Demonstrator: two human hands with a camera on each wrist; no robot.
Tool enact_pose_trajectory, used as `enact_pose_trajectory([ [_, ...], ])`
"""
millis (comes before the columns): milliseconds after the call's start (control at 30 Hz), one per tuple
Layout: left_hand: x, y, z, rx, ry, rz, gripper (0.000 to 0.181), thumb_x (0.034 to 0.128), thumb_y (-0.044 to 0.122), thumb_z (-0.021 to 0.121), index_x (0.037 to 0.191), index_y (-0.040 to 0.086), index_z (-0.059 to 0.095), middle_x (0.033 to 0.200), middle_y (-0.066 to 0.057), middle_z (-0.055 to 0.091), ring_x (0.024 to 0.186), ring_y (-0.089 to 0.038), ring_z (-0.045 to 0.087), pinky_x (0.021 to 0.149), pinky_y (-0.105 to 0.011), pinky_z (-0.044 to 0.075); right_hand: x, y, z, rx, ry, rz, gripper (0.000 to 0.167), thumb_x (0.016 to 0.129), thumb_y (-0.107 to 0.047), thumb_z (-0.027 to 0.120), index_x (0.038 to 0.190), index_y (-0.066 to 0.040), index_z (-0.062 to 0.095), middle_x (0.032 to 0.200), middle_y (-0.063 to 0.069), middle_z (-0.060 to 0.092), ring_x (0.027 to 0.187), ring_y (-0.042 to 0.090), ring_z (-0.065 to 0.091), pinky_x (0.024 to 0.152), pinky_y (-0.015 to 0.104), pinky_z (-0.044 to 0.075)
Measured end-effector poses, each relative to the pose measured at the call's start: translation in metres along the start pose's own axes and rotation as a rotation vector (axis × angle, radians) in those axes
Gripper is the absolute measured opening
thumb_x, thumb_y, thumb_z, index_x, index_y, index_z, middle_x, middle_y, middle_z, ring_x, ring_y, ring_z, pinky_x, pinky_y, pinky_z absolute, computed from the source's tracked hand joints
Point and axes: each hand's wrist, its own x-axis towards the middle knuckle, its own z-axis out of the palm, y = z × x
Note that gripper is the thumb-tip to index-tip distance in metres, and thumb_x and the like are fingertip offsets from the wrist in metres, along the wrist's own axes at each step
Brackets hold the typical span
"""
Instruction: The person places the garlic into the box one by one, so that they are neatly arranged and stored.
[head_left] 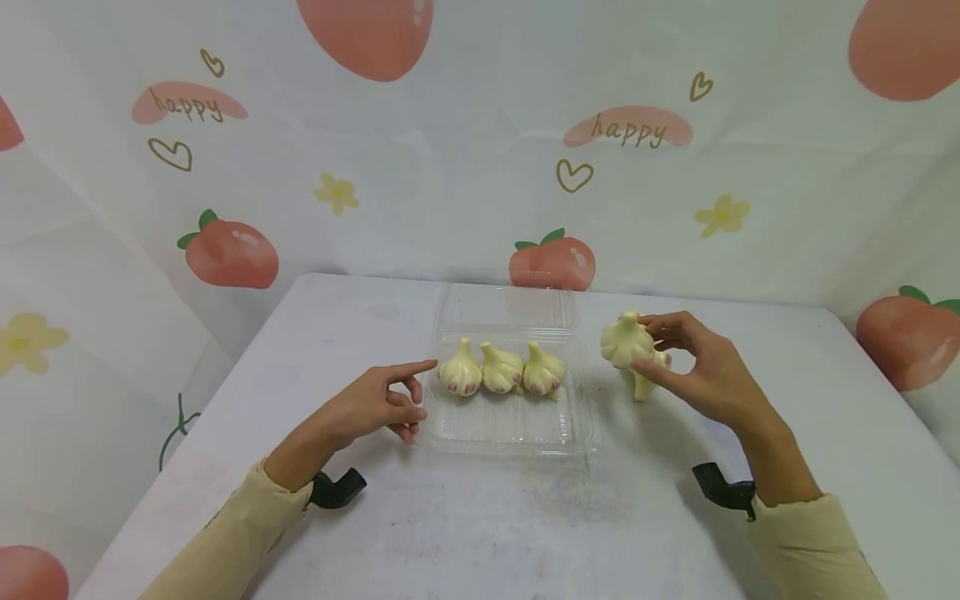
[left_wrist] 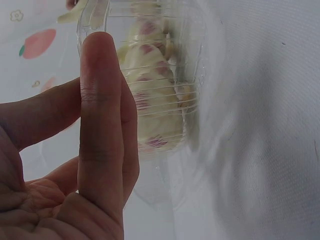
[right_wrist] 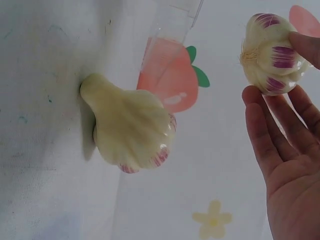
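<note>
My right hand (head_left: pixel 701 367) pinches a garlic bulb (head_left: pixel 627 340) between thumb and fingers, raised above the table; the right wrist view shows its root end and purple streaks. Below it another garlic bulb (right_wrist: pixel 132 127) lies on the table, partly hidden in the head view. At the left rim of a clear plastic container (head_left: pixel 495 429), my left hand (head_left: pixel 375 404) has its index finger stretched to the edge and its other fingers bent. Whether it touches the rim I cannot tell. Three garlic bulbs (head_left: pixel 501 367) stand in a row inside the container, towards its back.
The container's clear lid (head_left: pixel 506 307) is folded open towards the back of the white table (head_left: pixel 487 533). Behind hangs a white cloth (head_left: pixel 450 167) printed with fruit, hearts and flowers. A thin green cord (head_left: pixel 178 429) shows by the table's left edge.
</note>
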Motion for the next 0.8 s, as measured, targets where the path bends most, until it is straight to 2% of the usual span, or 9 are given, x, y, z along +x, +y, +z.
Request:
enact_pose_trajectory([
  [200,-0.001,0.001,0.000,0.001,0.004,-0.004,0.074,0.0891,0.000,0.068,0.155,0.006,0.034,0.098,-0.008,0.048,0.068,-0.016,0.066,0.068,-0.037,0.064,0.002,-0.002,0.007,-0.006,0.005,-0.065,0.049,0.076,-0.005,0.085,0.118,-0.015,0.063,0.125,-0.007,0.066,0.100,-0.006,0.060,0.086,0.008,0.048],
  [367,0.000,0.001,0.001,0.004,0.001,-0.004,0.073,0.0899,-0.001,0.067,0.155,0.006,0.034,0.098,-0.009,0.048,0.068,-0.016,0.066,0.068,-0.036,0.064,0.004,-0.004,0.011,0.000,0.000,-0.094,0.046,0.075,-0.003,0.085,0.114,-0.012,0.063,0.127,0.000,0.066,0.108,-0.009,0.057,0.087,0.007,0.047],
  [567,0.000,0.001,0.000,0.000,0.005,-0.017,0.073,0.0896,-0.001,0.067,0.155,0.008,0.035,0.099,-0.009,0.048,0.068,-0.017,0.065,0.068,-0.036,0.064,0.008,-0.007,0.017,0.043,-0.015,-0.102,0.039,0.076,-0.004,0.085,0.106,-0.011,0.062,0.123,-0.001,0.066,0.115,-0.007,0.055,0.089,0.008,0.048],
  [800,0.000,0.000,0.000,-0.003,0.004,-0.019,0.074,0.0892,0.000,0.068,0.154,0.007,0.035,0.099,-0.008,0.047,0.068,-0.017,0.066,0.068,-0.036,0.064,0.012,-0.012,0.025,0.061,-0.028,-0.102,0.037,0.077,-0.006,0.085,0.103,-0.013,0.060,0.122,-0.001,0.067,0.112,-0.004,0.056,0.088,0.012,0.050],
])
